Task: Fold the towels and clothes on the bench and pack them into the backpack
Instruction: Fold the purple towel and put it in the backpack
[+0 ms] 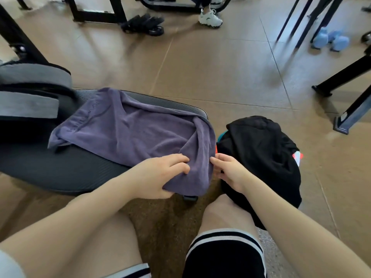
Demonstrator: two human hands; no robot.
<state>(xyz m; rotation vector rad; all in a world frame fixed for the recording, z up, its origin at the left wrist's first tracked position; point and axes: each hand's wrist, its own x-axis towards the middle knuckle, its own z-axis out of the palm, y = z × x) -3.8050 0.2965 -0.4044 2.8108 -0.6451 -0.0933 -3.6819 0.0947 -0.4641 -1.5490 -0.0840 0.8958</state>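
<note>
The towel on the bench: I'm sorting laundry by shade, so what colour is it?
Dusky purple, seen in the head view: the towel.

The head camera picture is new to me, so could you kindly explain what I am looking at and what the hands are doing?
There is no machine here: a person wears a wide-angle camera on the head, so you look down along their own arms and knees. The padded black bench sits in front of them, with a purple towel spread over it. The left hand grips the towel's near corner, thumb under the cloth, and the right hand pinches the same edge beside it. The black backpack stands on the floor to the right of the bench. At the left end of the bench lie grey and black items that I cannot identify. Light blue dumbbells sit far back.
</note>
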